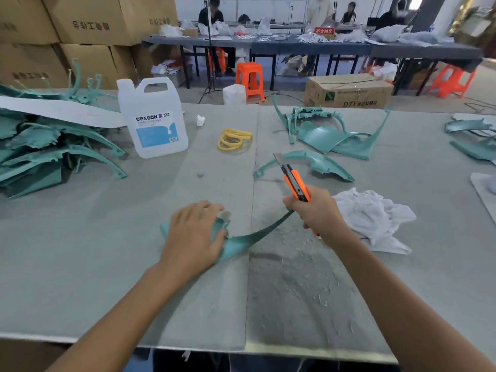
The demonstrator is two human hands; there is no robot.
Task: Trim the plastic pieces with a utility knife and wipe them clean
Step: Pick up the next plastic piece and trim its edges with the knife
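Teal plastic piece [241, 241]: lies on the grey table [107, 251], front middle, across the seam between two mats. My left hand [194, 234] presses its wide end with the fingers laid flat. Its thin strip runs up to my right hand [318, 210].

Utility knife [294, 181]: orange, gripped in my right fist with the blade out, pointing up and away.

White cloth [373, 216]: crumpled, just right of my right wrist.

Shavings [295, 291]: scattered on the mat between my arms.

Bare mat: to the left of my left hand and ahead of it.

Further back: one loose teal part [314, 163], yellow bands [234, 139] and a jug [154, 119].

Left edge: a heap of teal parts [40, 146].

Beyond the table: cardboard boxes [88, 22], an orange stool [249, 76] and long tables [295, 45] with people seated.
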